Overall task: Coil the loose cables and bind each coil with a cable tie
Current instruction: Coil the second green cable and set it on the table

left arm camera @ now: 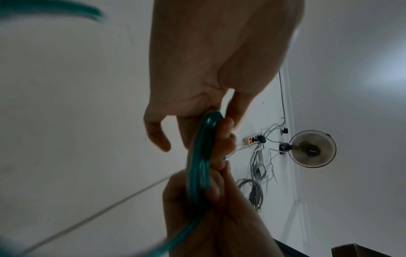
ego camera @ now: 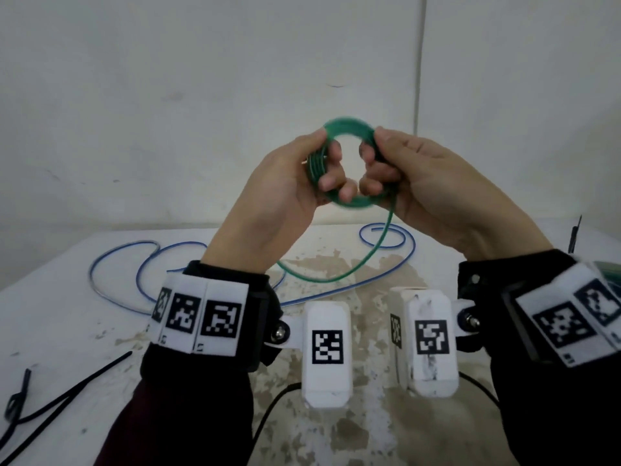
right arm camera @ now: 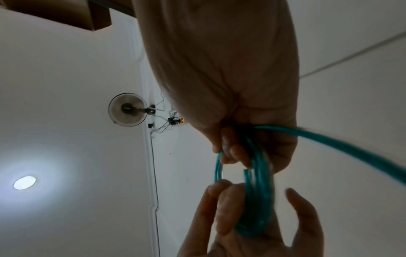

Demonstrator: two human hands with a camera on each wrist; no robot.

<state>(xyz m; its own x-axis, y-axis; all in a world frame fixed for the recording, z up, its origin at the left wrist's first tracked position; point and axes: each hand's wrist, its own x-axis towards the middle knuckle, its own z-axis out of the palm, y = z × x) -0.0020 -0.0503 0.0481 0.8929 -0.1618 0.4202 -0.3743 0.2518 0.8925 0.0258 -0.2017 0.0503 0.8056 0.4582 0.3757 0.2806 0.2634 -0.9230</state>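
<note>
Two hands hold the green cable coil [ego camera: 347,127] up above the white table [ego camera: 60,317]: left hand [ego camera: 285,183] grips its left side, fingers curled through the ring, right hand [ego camera: 423,183] pinches the right side. Several turns wound; a loose tail [ego camera: 366,257] hangs to the table. To do it well, probably feed the tail with the right hand and keep loops stacked and even. Cable looks smooth, glossy, springy. Blue cable [ego camera: 117,260] lies uncoiled; thin black cable ties [ego camera: 67,388] lie near the left edge.
</note>
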